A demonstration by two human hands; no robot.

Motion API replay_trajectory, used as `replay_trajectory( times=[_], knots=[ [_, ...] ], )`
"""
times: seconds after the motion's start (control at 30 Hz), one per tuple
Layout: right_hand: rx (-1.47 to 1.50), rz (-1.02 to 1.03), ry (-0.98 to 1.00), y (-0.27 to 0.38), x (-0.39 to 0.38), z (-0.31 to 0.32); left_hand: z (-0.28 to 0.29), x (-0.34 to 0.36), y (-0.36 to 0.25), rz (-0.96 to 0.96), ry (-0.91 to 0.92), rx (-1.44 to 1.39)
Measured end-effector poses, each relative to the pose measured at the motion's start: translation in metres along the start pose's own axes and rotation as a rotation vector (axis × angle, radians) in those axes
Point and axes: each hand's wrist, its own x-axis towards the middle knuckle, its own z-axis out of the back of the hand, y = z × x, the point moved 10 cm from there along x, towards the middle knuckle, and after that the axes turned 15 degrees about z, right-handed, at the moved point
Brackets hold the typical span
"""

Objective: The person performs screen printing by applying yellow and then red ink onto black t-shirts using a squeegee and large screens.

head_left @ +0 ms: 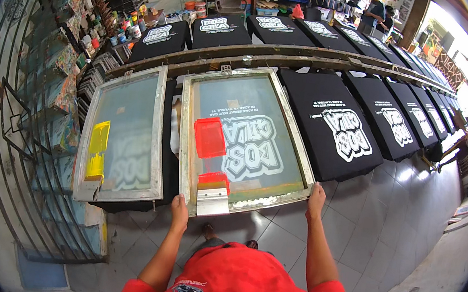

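My left hand (179, 212) is closed on the near left corner of a screen printing frame (293, 127). At its near right corner, my right hand (316, 201) grips the same frame. Through the pale mesh shows bold white lettering on dark cloth. Red ink or film (210, 137) covers a patch on the mesh's left side. A flat metal-edged squeegee (213, 200) lies at the near edge, with more red beside it. Left of this frame rests a second screen frame (161, 138) bearing a yellow patch (97, 150), over black cloth.
Black shirts (332, 94) with white prints lie on boards to the right, and another row (218, 34) stands beyond a long rail (244, 59). Metal bars (12, 138) curve along the left. Paint pots (134, 31) crowd the far left. A person (373, 15) stands far off.
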Motion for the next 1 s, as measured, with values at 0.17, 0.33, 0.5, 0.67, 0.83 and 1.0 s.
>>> replay_trajectory(
  times=[0.17, 0.33, 0.5, 0.67, 0.83, 1.0],
  knots=[
    [-0.074, 0.182, -0.062, 0.03, 0.004, 0.004, 0.004, -0.009, -0.013, -0.037, -0.067, 0.089],
    [-0.061, 0.09, -0.06, 0.021, 0.002, 0.003, 0.001, -0.013, -0.02, -0.052, -0.136, 0.197],
    [-0.119, 0.203, -0.099, 0.015, 0.0, 0.0, 0.005, -0.005, -0.005, -0.06, -0.176, 0.304],
    [-0.196, 0.231, -0.143, 0.013, 0.001, 0.006, 0.002, -0.006, -0.008, -0.048, -0.183, 0.279],
    [-0.246, 0.178, -0.006, 0.002, 0.007, 0.01, -0.002, -0.018, -0.029, -0.077, -0.198, 0.207],
    [-0.623, 0.685, 0.182, 0.13, -0.057, -0.039, 0.004, -0.02, -0.027, -0.04, -0.204, 0.228]
  ],
)
